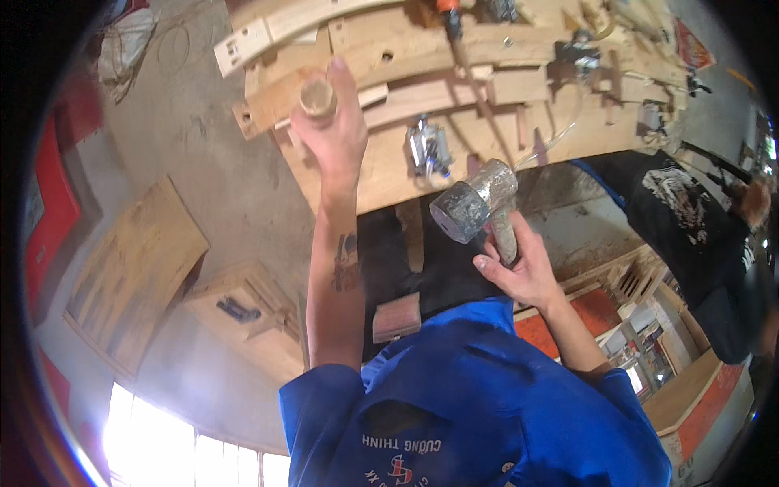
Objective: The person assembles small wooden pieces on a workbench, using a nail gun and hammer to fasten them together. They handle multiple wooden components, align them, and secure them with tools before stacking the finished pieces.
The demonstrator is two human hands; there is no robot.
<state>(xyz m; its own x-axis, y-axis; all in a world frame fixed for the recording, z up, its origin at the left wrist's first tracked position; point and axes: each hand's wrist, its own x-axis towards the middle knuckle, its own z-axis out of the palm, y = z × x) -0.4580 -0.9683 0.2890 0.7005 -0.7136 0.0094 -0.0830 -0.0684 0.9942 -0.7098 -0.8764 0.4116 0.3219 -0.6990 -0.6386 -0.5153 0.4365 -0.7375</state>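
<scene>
My left hand [334, 134] is closed around a tool with a round wooden handle [317, 99], seen end-on over the left end of the workbench. Its lower part is hidden by the hand, and its tip does not show. My right hand [527, 264] grips a mallet [479, 200] by its short handle. The mallet's thick head is worn grey on one side and black on the other. It is raised in front of my body, near the bench's front edge, apart from the wooden handle.
Long wooden pieces [422, 101] lie across the workbench [503, 146]. A small metal power tool [428, 146] stands near its front edge, and an orange-ended tool [449, 16] lies farther back. Another person in dark clothes [682, 219] is at the right. Wooden panels [138, 280] stand at left.
</scene>
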